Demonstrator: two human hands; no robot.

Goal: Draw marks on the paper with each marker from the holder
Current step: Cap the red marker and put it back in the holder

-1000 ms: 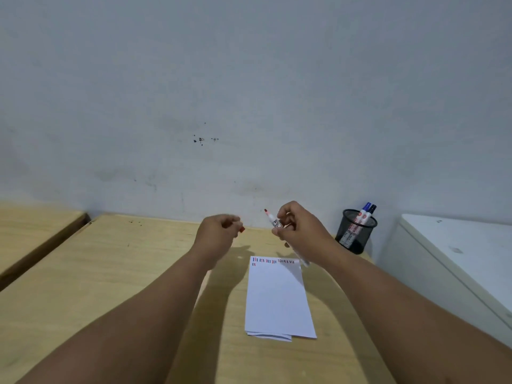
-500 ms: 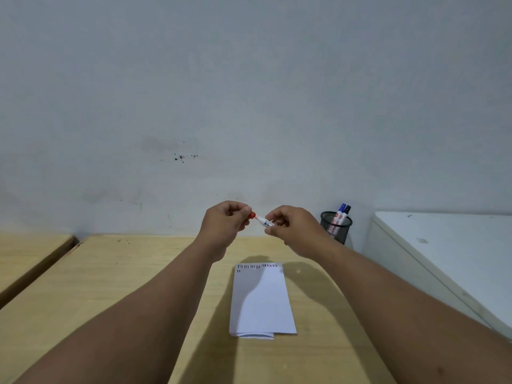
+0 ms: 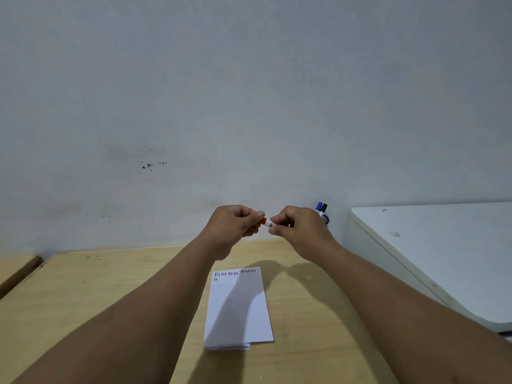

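Red shows between pinched fingertips: one marker [image 3: 268,224], held in the air above the desk [image 3: 83,295], left hand [image 3: 235,225] closed on its red end, right hand [image 3: 297,231] gripping the white barrel; its label is too small to read. Two more markers [image 3: 321,208] stand behind. One folded paper [image 3: 238,309] lies below, rows of short red, blue and black strokes along its top.

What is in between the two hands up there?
A red marker bridges the gap between the left hand and the right hand, as the head view shows.
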